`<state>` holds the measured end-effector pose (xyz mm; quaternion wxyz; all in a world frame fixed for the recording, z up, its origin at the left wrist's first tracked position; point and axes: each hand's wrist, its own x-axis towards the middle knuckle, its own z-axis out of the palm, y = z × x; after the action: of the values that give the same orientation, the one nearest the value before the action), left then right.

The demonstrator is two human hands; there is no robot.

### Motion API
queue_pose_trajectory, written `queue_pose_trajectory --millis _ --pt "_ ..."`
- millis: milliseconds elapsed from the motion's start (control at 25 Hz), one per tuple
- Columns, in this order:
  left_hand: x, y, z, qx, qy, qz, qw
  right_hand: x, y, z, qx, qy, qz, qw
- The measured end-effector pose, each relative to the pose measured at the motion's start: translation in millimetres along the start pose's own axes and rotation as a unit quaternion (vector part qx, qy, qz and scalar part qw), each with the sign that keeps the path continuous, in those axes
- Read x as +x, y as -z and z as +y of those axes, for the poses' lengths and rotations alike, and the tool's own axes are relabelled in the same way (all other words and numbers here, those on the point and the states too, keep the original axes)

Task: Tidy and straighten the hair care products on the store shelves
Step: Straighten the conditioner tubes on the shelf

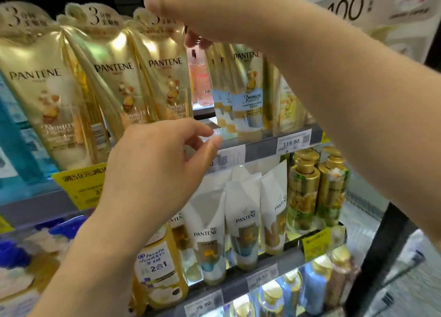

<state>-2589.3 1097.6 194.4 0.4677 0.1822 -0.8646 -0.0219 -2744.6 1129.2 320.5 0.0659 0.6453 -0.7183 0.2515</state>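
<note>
Three large gold Pantene tube packs (59,97) lean to the left on the upper shelf. My right hand (191,13) reaches in from the right and grips the top of the third gold pack (162,64), thumb in front and fingers behind. My left hand (162,164) hovers just below that pack's bottom end, at the shelf edge (262,147), fingers loosely curled and apart with nothing in them. Smaller gold and blue Pantene tubes (245,90) stand upright to the right. A pink bottle (201,78) shows in the gap behind.
A price tag reading 119.90 (292,141) sits on the shelf rail. Below stand white Pantene tubes (243,223), gold pump bottles (303,192) and a yellow 2-in-1 bottle (160,269). Teal packs (14,135) fill the far left. A yellow promo card (78,185) hangs there.
</note>
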Motion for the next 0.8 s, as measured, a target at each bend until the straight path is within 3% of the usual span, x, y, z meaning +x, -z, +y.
queue_pose_trajectory --millis 80,120,200,280,400,480,560,640,720,800 --pt "-9 -12 1 0.000 0.005 -0.021 1.000 -28 -4 12 -0.020 -0.067 -0.019 0.997" --pt "-13 -19 1 0.000 0.011 -0.030 0.999 -47 -9 16 -0.020 -0.069 0.013 0.997" --pt "-25 -33 -1 0.004 0.030 -0.044 0.999 -95 -24 24 0.046 0.056 0.149 0.986" --pt "-37 -44 -2 0.010 0.059 -0.056 0.997 -135 -38 35 0.155 0.127 0.176 0.964" --pt "-51 -58 -4 0.012 0.112 -0.064 0.992 -168 -68 77 0.273 0.013 0.139 0.952" --pt "-57 -67 -2 0.017 0.139 -0.071 0.988 -183 -95 106 0.287 -0.074 0.152 0.943" --pt "-62 -80 3 0.035 0.149 -0.081 0.985 -193 -120 134 0.251 -0.145 0.161 0.943" --pt "-65 -92 9 0.052 0.142 -0.083 0.985 -196 -139 156 0.117 -0.176 0.154 0.965" --pt "-68 -105 16 0.065 0.140 -0.087 0.984 -194 -150 171 0.043 -0.172 0.142 0.974" --pt "-71 -120 23 0.084 0.151 -0.099 0.980 -188 -157 179 0.044 -0.145 0.129 0.980"
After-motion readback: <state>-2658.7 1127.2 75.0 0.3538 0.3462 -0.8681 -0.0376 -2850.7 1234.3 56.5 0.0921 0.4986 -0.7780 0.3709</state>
